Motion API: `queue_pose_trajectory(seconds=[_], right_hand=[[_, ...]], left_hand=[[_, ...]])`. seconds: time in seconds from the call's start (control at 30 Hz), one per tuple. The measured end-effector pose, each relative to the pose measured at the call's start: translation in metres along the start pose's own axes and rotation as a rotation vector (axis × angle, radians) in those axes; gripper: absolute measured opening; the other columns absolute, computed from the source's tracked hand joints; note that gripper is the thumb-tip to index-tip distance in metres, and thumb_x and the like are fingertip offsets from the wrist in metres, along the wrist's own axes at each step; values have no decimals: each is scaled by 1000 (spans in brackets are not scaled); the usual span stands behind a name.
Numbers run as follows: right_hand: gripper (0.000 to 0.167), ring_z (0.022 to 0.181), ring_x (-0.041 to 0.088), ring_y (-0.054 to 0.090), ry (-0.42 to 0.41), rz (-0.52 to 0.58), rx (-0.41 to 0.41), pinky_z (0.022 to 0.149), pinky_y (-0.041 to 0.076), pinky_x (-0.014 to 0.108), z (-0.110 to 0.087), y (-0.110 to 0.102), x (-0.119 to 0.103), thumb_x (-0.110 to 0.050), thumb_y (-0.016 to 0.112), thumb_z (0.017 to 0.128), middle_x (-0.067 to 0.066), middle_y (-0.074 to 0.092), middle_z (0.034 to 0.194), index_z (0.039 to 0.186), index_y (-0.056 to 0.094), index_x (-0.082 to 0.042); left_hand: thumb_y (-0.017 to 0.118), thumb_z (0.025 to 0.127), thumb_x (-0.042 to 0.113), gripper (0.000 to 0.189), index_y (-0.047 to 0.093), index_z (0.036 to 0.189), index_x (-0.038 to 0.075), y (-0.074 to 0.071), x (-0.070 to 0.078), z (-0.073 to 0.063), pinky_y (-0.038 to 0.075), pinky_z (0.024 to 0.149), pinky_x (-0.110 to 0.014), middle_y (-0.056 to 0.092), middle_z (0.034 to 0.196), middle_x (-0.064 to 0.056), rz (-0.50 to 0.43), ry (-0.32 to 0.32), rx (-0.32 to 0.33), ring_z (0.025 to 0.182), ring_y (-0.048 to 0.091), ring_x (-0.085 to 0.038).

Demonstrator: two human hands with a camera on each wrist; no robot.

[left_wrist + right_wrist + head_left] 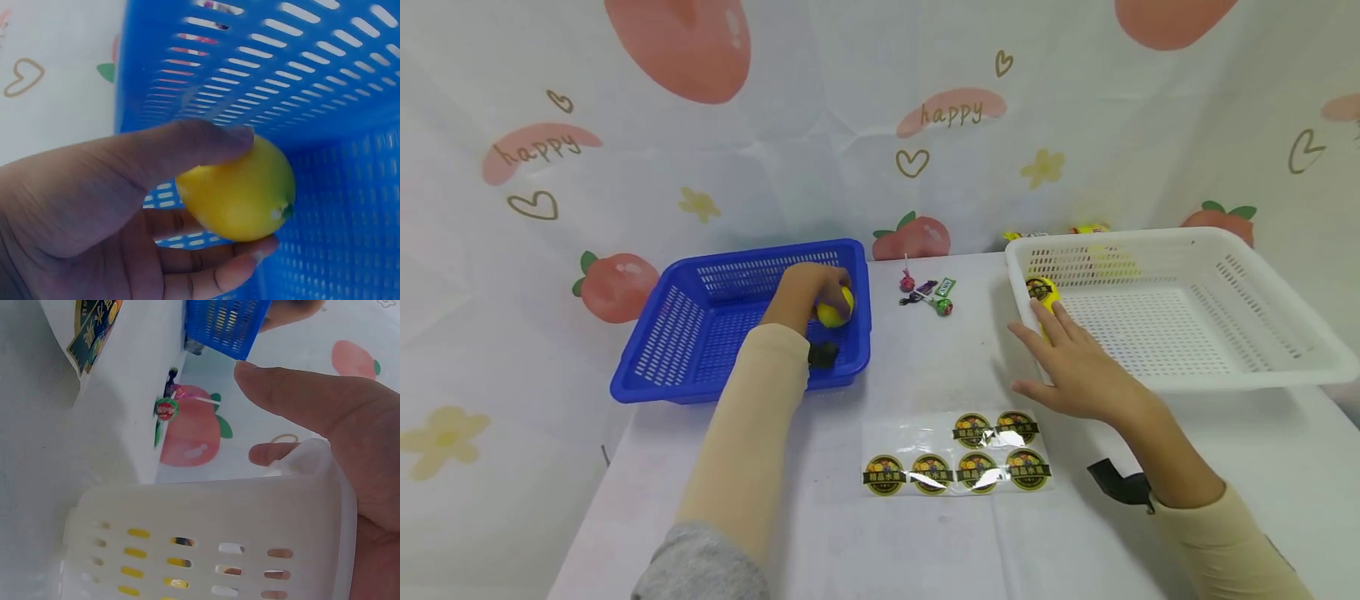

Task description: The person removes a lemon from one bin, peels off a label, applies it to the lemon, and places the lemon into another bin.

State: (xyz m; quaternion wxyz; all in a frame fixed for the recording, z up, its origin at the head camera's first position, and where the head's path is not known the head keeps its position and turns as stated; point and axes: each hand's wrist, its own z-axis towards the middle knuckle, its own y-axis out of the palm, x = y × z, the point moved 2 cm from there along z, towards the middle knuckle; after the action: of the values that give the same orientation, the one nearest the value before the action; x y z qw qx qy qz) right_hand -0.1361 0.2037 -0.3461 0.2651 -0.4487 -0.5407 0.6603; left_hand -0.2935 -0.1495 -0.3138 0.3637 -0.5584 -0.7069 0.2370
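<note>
My left hand reaches into the right end of the blue basket and holds a lemon. In the left wrist view the thumb lies over the lemon's top and the fingers curl beneath it. My right hand is at the left end of the white basket, fingers spread and fairly straight over the rim. A yellow fruit with a round black-and-gold label lies inside that basket, right at my right fingertips and partly hidden by them. Through the basket's slots, the right wrist view shows bits of yellow.
A clear sheet of round labels lies on the white-covered table between my arms. Farther back are lollipops and small wrapped sweets. Yellow packets show behind the white basket, before a printed cloth backdrop.
</note>
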Motion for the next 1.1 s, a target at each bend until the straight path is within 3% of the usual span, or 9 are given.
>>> queue_pose_trajectory(seconds=[0.23, 0.33, 0.43, 0.57, 0.7, 0.87, 0.97, 1.1], right_hand=[[76, 145, 54, 9, -2, 11, -1, 109, 18, 71, 1, 3, -1, -37, 72, 92, 28, 10, 162, 153, 38, -7], [76, 144, 55, 11, -2, 15, 7, 109, 19, 70, 0, 2, -1, -37, 73, 91, 28, 10, 162, 152, 40, -7], [75, 143, 55, 14, -9, 12, 21, 109, 20, 70, 0, 1, 0, -36, 74, 91, 29, 11, 162, 151, 41, -6], [75, 143, 55, 16, -13, 16, 31, 109, 21, 70, -1, 2, 2, -37, 74, 90, 29, 12, 161, 150, 42, -6], [74, 143, 55, 17, -13, 22, 33, 109, 21, 70, -1, 2, 2, -37, 75, 90, 29, 12, 161, 149, 42, -6], [73, 142, 55, 19, -28, 9, 44, 109, 22, 69, 0, 2, 2, -35, 75, 90, 30, 12, 161, 148, 44, -5], [72, 141, 56, 20, -39, 2, 60, 109, 23, 69, 0, 2, 3, -33, 76, 89, 31, 13, 160, 147, 45, -4], [72, 141, 56, 21, -43, 2, 66, 108, 23, 69, 1, 2, 3, -34, 76, 89, 30, 13, 160, 147, 45, -5]], left_hand=[[79, 85, 21, 61, 40, 131, 10, -6, -10, -12, 57, 82, -38, 48, 120, -19, -58, 117, 2, 97, 60, -32], [79, 84, 27, 62, 37, 126, 9, -9, -9, -21, 58, 79, -37, 48, 117, -19, -52, 170, 31, 94, 62, -33], [78, 84, 37, 64, 39, 128, 10, -13, -4, -30, 57, 78, -37, 51, 116, -17, 5, 228, 108, 94, 62, -33], [73, 86, 48, 59, 49, 127, 12, -18, 4, -38, 53, 80, -40, 58, 112, -12, 111, 310, 259, 97, 56, -30], [73, 85, 51, 58, 51, 123, 13, -18, 11, -44, 51, 79, -41, 59, 107, -10, 108, 375, 356, 96, 55, -29], [83, 78, 40, 65, 43, 120, 11, -14, 21, -53, 51, 79, -40, 57, 104, -13, 34, 452, 372, 92, 55, -29], [85, 78, 35, 70, 45, 129, 8, -9, 27, -57, 52, 85, -40, 57, 113, -13, 34, 489, 354, 98, 54, -29], [83, 80, 39, 75, 50, 141, 12, -6, 28, -63, 49, 92, -43, 57, 126, -9, 135, 448, 359, 107, 52, -28]])
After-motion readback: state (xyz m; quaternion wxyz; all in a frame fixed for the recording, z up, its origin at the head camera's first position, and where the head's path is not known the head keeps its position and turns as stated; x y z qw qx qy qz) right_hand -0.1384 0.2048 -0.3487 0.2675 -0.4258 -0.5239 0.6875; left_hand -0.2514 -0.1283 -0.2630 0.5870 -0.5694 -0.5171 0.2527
